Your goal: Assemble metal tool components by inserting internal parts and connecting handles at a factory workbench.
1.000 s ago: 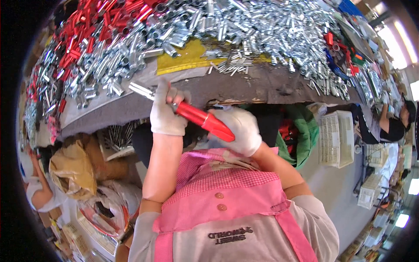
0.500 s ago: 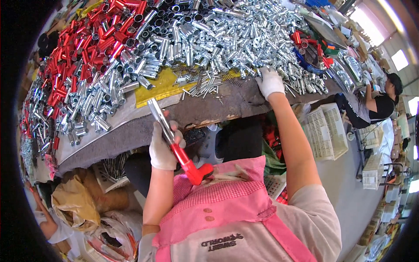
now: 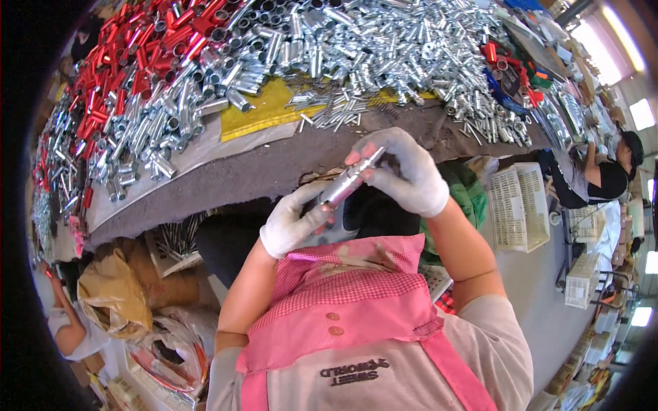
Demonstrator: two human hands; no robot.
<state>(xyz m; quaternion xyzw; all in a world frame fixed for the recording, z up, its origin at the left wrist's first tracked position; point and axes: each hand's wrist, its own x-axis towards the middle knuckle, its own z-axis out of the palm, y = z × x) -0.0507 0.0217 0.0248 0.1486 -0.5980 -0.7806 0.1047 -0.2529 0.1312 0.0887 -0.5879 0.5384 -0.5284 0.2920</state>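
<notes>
Both my hands wear white gloves with some bare fingertips and meet above my lap, just in front of the table edge. My left hand (image 3: 296,220) is closed around the lower end of a silver metal tube (image 3: 341,188), which slants up to the right. At the tube's upper end, my right hand (image 3: 406,175) pinches a small slim metal piece (image 3: 374,157) between thumb and fingers. Whether that piece sits inside the tube cannot be made out. No red part shows on the tube from here.
Heaped on the table are red tubes (image 3: 130,65), silver tubes (image 3: 185,109) and small silver fittings (image 3: 391,51). Thin pins (image 3: 336,113) lie by a yellow sheet (image 3: 250,120). White crates (image 3: 517,212) stand at right, near another person (image 3: 603,175). Brown paper (image 3: 113,294) is at lower left.
My right hand has left the small parts on the table and come to the tube's end with a small metal piece. My left hand has moved right and turned the tube; its red end no longer shows.
</notes>
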